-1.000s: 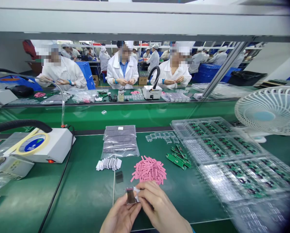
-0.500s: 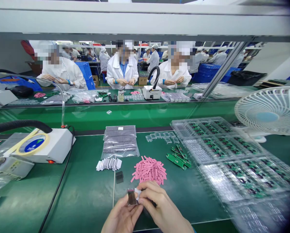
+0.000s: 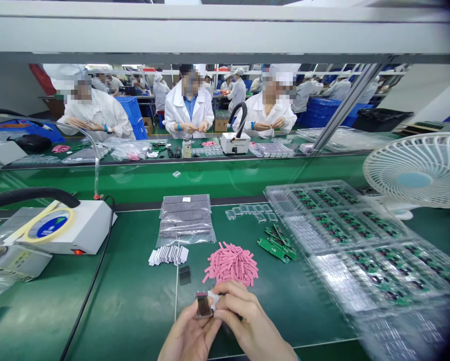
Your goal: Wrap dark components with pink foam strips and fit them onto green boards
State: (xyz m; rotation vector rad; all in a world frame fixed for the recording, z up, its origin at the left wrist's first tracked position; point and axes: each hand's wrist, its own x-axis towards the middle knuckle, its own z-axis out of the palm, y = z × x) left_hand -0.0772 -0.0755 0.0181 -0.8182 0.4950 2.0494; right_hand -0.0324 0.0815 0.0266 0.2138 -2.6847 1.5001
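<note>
My left hand (image 3: 190,328) is closed on a small dark display panel (image 3: 203,305) in a clear frame, held upright above the near edge of the table. A pink strip shows along the panel's top edge. My right hand (image 3: 243,313) pinches a small white piece (image 3: 213,299) against the panel's right side; its fingertips partly cover the piece. Just beyond my hands lies a heap of pink strips (image 3: 231,264). A loose dark panel (image 3: 184,275) rests on the table to the left, below a row of white pieces (image 3: 168,255).
Farther back are a bag of dark panels (image 3: 186,218) and clear frames (image 3: 251,211). Green circuit boards (image 3: 277,244) lie right of the heap, beside clear trays (image 3: 307,240). A white device (image 3: 93,228) with a black cable stands left, a fan (image 3: 416,173) right. Co-workers sit opposite.
My hands and the panel stay almost in place, with the panel tilted very slightly differently. The white piece remains in my right fingers.
</note>
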